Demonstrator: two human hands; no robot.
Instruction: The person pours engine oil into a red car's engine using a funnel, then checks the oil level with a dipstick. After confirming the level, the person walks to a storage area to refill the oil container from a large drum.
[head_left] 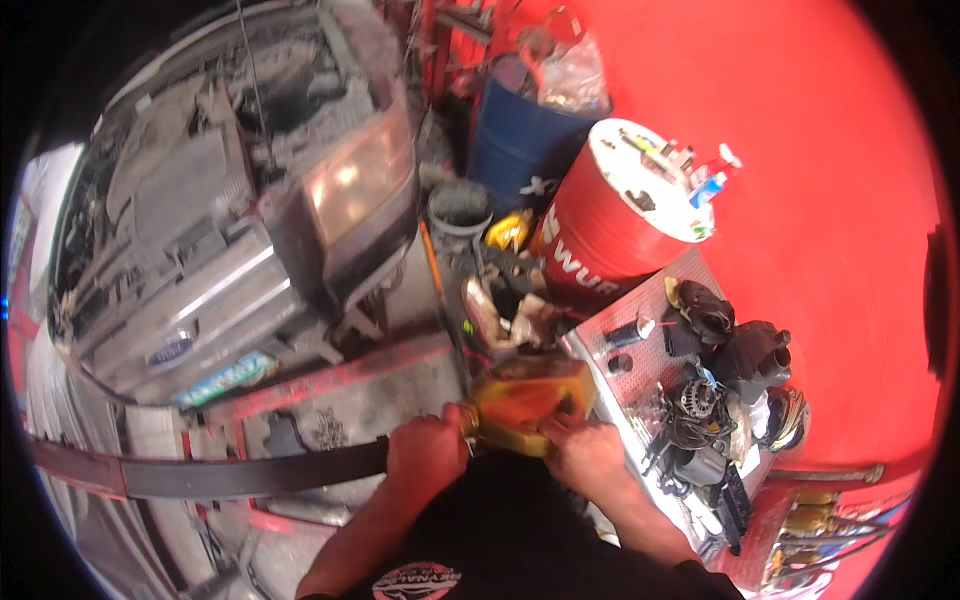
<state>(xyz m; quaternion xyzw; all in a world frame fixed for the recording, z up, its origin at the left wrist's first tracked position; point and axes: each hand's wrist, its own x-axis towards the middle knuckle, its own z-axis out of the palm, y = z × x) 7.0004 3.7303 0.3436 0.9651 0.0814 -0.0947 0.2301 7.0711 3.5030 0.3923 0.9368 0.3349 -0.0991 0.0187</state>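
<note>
A yellow, see-through plastic jug (525, 408) is in front of my body, tipped on its side with its neck end toward the left. My left hand (428, 450) is closed at the jug's neck, its fingers around what looks like the cap. My right hand (590, 458) grips the jug's other end, near the handle. Motion blur hides the exact finger positions and whether the cap is loose. Brownish liquid seems to show through the jug's wall.
On the left stands a car (170, 290) with its engine bay open. A metal bench (640, 370) to the right carries an alternator (697, 400), black containers and tools. Beyond are a red drum (590, 240), a blue drum (520, 130) and a grey bucket (460, 215). A lift arm (260, 475) crosses at left.
</note>
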